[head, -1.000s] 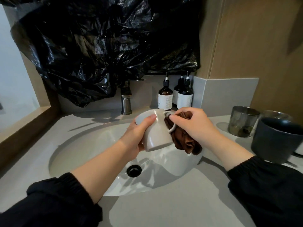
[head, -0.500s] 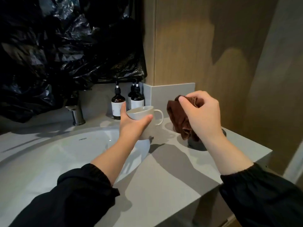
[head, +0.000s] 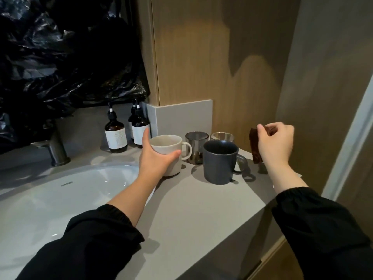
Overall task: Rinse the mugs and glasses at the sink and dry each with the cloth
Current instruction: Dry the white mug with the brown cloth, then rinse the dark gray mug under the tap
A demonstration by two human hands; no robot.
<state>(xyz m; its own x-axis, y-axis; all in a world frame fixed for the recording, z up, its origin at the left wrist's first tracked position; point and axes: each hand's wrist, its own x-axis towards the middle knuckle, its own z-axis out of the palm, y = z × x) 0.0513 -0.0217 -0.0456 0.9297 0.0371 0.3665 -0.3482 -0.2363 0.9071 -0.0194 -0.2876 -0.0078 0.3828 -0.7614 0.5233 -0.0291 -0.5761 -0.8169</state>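
White mug point(head: 173, 147): a second ago tilted over the basin point(head: 60, 199), now upright on the counter point(head: 191, 211) beside the basin's rim, handle to the right; matte cream, rounded cylinder.
Left hand point(head: 156, 158): grips the white mug's near side below the rim.
Right hand point(head: 276, 142): raised to the right, fingers curled, pinching the cloth point(head: 255, 147).
Cloth: brown, crumpled, hanging above the counter's far right corner.
Dark mug point(head: 220, 164): matte slate, straight-sided, just right of the white mug.
Smoky glasses point(head: 196, 146): two tumblers behind, partly hidden by the mugs.
Around: brown pump bottles point(head: 116, 136), metal tap point(head: 57, 150), crinkled black plastic sheet point(head: 60, 57), wood-grain wall point(head: 212, 57).
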